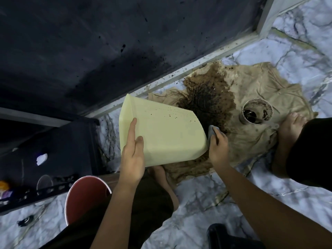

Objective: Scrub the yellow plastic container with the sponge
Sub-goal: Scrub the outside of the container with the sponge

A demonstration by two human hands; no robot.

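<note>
The pale yellow plastic container (165, 130) is tipped on its side above the floor, its outer wall facing me with small dark specks near the upper edge. My left hand (133, 155) grips its near edge, fingers spread along the wall. My right hand (218, 146) presses a grey sponge (212, 131) against the container's right end, which I cannot see directly. Only a corner of the sponge shows above my fingers.
A beige cloth (251, 97) with a large dark brown stain lies under the container on the marble-pattern floor (206, 198). A dirty white cup (257, 112) stands on it. My bare feet rest on the cloth. A red bucket (84, 198) and a black rack (53, 159) sit at left.
</note>
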